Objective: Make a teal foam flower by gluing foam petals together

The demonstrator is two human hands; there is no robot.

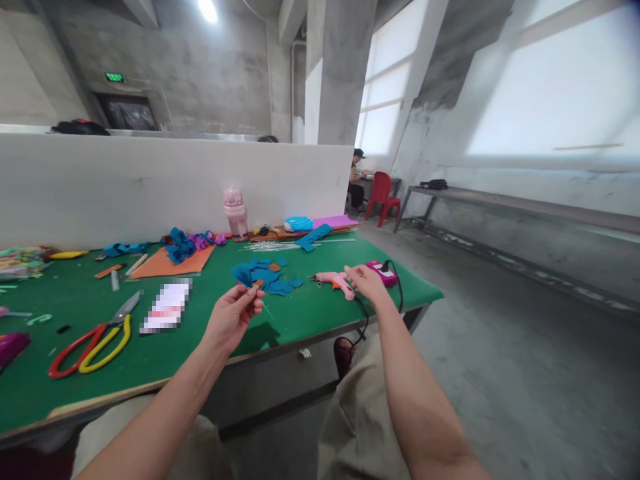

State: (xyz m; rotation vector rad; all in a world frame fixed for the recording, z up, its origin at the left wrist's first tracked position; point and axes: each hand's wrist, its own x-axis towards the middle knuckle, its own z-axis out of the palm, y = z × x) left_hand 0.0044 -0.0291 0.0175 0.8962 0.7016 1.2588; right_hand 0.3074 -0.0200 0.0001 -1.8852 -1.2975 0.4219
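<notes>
My left hand (236, 312) pinches a small brown-orange piece (259, 284) between thumb and fingertips, just above the table's near part. Behind it lie a blue frilly bundle (242, 274) and several loose blue cut pieces (280, 287), with a small brown piece (275, 267) among them. A pink glue gun (336, 279) rests on the green tabletop, nozzle pointing left. My right hand (369, 283) is at the gun's rear end, fingertips drawn together. Whether they hold the gun or something small there is hidden.
Large scissors (103, 340) with red and yellow handles lie left, near a blurred-out sheet (167, 305). A purple power box (383, 273) with a black cable stands right. A pink bottle (235, 213) stands by the white partition (175, 187). A person (357, 177) sits far off.
</notes>
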